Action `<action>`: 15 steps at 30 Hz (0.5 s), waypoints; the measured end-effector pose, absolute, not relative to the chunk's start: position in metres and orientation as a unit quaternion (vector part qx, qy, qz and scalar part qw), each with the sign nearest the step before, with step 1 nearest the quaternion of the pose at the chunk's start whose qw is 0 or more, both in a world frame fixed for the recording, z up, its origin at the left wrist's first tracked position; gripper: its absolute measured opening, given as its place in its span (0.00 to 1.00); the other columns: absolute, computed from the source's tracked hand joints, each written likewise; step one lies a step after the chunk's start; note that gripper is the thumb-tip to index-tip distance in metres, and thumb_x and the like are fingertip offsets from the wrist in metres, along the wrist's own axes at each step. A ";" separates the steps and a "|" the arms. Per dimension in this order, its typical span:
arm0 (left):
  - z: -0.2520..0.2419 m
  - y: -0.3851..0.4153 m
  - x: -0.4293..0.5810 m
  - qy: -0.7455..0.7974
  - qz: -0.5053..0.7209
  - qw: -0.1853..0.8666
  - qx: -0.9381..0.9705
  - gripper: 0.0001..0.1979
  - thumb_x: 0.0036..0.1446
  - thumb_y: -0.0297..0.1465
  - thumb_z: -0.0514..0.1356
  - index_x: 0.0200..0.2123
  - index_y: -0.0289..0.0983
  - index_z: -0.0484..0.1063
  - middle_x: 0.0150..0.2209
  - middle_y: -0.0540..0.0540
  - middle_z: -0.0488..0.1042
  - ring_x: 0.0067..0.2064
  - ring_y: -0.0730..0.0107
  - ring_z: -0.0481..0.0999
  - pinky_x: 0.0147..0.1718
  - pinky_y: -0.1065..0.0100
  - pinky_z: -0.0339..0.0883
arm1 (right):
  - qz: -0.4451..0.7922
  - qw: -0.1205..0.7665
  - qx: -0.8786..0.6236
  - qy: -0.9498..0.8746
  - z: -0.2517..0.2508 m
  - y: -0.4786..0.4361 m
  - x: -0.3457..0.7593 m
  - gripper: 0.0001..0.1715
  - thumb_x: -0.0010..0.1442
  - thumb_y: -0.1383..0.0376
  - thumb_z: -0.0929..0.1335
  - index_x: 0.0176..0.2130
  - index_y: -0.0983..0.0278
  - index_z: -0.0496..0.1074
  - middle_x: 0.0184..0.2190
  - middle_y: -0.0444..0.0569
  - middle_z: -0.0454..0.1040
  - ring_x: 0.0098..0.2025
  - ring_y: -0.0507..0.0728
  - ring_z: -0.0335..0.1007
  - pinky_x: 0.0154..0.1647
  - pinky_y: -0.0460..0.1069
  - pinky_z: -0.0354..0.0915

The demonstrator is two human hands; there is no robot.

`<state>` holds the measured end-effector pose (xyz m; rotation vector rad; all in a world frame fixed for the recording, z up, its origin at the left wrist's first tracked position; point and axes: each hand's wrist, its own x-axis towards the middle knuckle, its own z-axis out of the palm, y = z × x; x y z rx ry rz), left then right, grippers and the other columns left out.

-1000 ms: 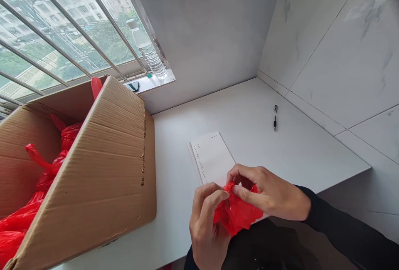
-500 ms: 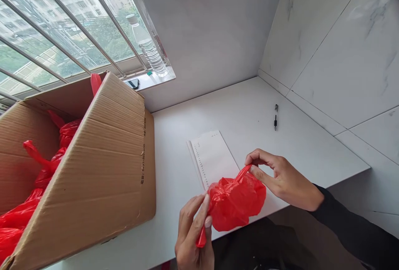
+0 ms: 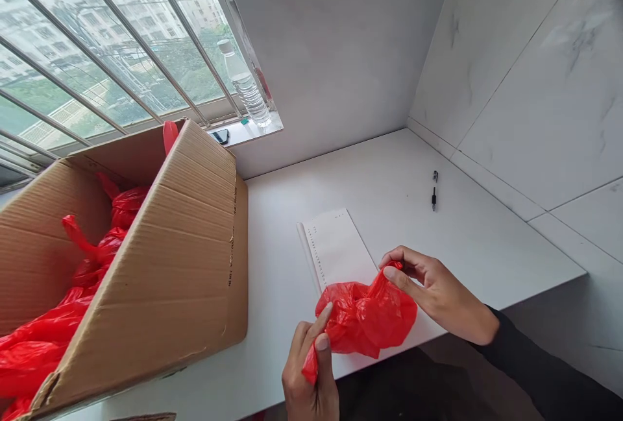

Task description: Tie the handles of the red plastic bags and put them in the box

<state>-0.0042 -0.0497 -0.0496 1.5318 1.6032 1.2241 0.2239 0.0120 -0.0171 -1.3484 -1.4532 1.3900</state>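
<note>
A red plastic bag is stretched between my two hands over the table's front edge. My left hand is closed on one handle of it, with a short red end poking out between thumb and fingers. At the other side, my right hand pinches the bag's opposite handle between thumb and fingertips. The middle of the bag looks gathered or knotted. What is inside it, if anything, is hidden. Just behind the bag lies a white notebook, its lower part covered by the red plastic.
To the left stands an open cardboard box holding several red plastic bags. A black pen and its cap lie at the right on the white table. On the windowsill are a water bottle and a phone.
My right thumb and fingers have shifted their hold on the bag's handle, and the bag's folds have changed shape. The view has swung slightly left.
</note>
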 end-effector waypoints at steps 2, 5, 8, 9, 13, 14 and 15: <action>-0.055 -0.052 -0.005 0.602 0.469 0.278 0.583 0.16 0.68 0.38 0.53 0.46 0.40 0.79 0.35 0.44 0.75 0.31 0.68 0.71 0.29 0.69 0.65 | 0.537 0.360 -0.523 -0.555 -0.019 0.012 0.225 0.16 0.68 0.51 0.64 0.39 0.59 0.71 0.34 0.43 0.72 0.37 0.53 0.67 0.41 0.49 0.64; -0.066 -0.056 -0.008 0.596 0.466 0.252 0.604 0.15 0.69 0.36 0.51 0.41 0.39 0.78 0.32 0.46 0.74 0.30 0.70 0.70 0.29 0.70 0.64 | 0.537 0.358 -0.526 -0.554 -0.022 0.012 0.227 0.16 0.68 0.51 0.64 0.38 0.60 0.71 0.33 0.43 0.72 0.36 0.53 0.67 0.40 0.49 0.63; -0.078 -0.060 -0.018 0.612 0.437 0.227 0.619 0.18 0.69 0.36 0.50 0.30 0.39 0.73 0.25 0.49 0.68 0.26 0.71 0.67 0.27 0.71 0.61 | 0.520 0.352 -0.545 -0.555 -0.030 0.013 0.234 0.18 0.67 0.49 0.64 0.38 0.60 0.71 0.32 0.44 0.72 0.35 0.54 0.66 0.39 0.50 0.63; -0.082 -0.062 -0.023 0.625 0.424 0.225 0.616 0.19 0.69 0.38 0.51 0.27 0.39 0.71 0.24 0.50 0.66 0.25 0.71 0.66 0.27 0.71 0.60 | 0.510 0.353 -0.556 -0.554 -0.033 0.014 0.238 0.18 0.67 0.49 0.64 0.38 0.60 0.71 0.32 0.44 0.71 0.35 0.55 0.66 0.39 0.50 0.62; -0.087 -0.065 -0.041 0.694 0.378 0.273 0.549 0.24 0.66 0.47 0.52 0.23 0.39 0.68 0.22 0.50 0.65 0.23 0.71 0.63 0.25 0.70 0.59 | 0.505 0.357 -0.578 -0.533 -0.046 0.018 0.251 0.18 0.65 0.48 0.66 0.37 0.60 0.71 0.31 0.44 0.69 0.35 0.55 0.63 0.39 0.50 0.60; -0.085 -0.066 -0.043 0.705 0.374 0.295 0.526 0.26 0.65 0.49 0.51 0.22 0.39 0.69 0.21 0.50 0.64 0.23 0.71 0.63 0.25 0.70 0.59 | 0.513 0.359 -0.575 -0.527 -0.047 0.018 0.252 0.18 0.65 0.48 0.66 0.37 0.60 0.71 0.31 0.44 0.68 0.35 0.54 0.62 0.40 0.50 0.60; -0.082 -0.065 -0.043 0.708 0.379 0.320 0.503 0.26 0.64 0.51 0.51 0.23 0.38 0.70 0.21 0.50 0.65 0.24 0.70 0.64 0.25 0.70 0.61 | 0.523 0.367 -0.570 -0.516 -0.049 0.018 0.252 0.18 0.65 0.48 0.66 0.38 0.59 0.71 0.31 0.43 0.67 0.35 0.54 0.61 0.40 0.50 0.61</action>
